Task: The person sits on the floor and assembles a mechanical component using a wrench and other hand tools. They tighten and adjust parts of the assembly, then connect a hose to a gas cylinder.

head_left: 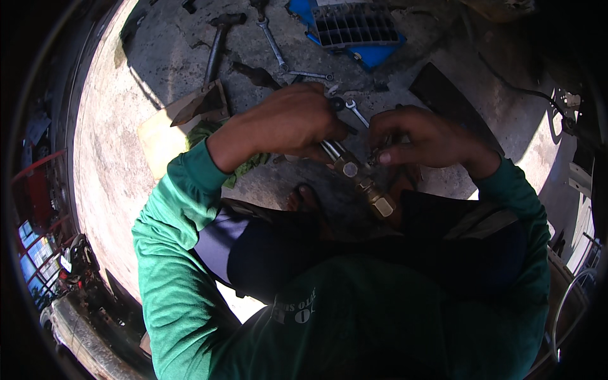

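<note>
"Tool (348, 168) of steel and brass, was it? Where did it lie?"

"In the left hand (296, 119), which was closed round the steel part, above the floor (101, 133)."

"And its long axis?"

"Slanted. It ran from the left hand rightward and back toward the person, with the brass end (382, 206) nearest the body."

"Was the right hand (427, 136) on it?"

"No, the hands were apart. The right one was just to the right of the tool, fingers bent toward the thumb (386, 157). Whether they pinched something small, I couldn't tell."

"Which hand was nearer the brass end?"

"The right, by its thumb, as that view showed it; the left had the opposite end"
</note>
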Tool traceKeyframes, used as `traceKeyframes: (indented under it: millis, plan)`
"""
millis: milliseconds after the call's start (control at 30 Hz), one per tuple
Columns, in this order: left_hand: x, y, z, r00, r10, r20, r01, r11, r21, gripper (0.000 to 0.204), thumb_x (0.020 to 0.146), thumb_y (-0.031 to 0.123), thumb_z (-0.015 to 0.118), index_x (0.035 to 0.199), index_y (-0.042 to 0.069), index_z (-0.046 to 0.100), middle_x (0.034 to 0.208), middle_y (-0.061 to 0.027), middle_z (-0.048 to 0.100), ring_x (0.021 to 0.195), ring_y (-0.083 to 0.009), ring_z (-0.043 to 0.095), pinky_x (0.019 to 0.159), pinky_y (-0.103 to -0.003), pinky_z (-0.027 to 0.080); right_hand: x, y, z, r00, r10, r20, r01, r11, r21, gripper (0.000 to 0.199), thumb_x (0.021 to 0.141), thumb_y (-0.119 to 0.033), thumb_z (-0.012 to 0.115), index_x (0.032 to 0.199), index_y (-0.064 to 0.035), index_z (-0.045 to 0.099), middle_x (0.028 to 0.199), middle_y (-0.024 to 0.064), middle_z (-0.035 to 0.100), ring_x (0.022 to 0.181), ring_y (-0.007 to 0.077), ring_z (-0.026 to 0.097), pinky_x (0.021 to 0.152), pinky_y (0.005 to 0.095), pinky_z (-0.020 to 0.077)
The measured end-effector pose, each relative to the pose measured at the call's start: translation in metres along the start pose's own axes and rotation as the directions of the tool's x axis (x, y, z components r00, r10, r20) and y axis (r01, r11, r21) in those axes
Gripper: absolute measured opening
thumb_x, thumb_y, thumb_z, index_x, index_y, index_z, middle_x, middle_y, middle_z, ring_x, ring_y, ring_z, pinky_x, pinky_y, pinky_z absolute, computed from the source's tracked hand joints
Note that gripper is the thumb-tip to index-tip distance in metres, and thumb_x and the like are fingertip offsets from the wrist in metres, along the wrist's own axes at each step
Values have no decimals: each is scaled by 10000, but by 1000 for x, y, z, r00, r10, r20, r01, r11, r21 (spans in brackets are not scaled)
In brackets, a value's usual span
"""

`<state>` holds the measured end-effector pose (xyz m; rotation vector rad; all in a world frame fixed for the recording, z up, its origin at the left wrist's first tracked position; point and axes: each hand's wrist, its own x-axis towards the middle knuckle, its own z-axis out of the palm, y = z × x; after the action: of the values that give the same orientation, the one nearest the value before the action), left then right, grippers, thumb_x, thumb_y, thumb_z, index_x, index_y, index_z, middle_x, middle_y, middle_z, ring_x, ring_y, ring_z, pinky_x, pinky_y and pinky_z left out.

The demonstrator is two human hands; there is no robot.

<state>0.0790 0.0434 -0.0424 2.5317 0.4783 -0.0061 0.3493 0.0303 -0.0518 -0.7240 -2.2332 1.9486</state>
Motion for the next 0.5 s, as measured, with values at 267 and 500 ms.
traceKeyframes:
  millis: [267,500]
  plan:
    - [0,-1,0,1000,-16,14,16,1000,11,322,620,293,845,822,104,682,788,-54,678,825,-304,650,833,-417,467,4,-7,-4,984,167,64,-166,986,-17,326,871,-254,746,1061,-14,636,996,69,648,964,201,640,822,347,522]
    - [0,-1,1,1000,-21,4,21,1000,20,333,610,289,854,829,105,684,788,-49,680,825,-300,651,831,-416,469,0,-8,3,1000,2,-21,-2,1000,14,408,893,-381,732,1093,-30,673,977,72,664,941,179,645,779,344,519]
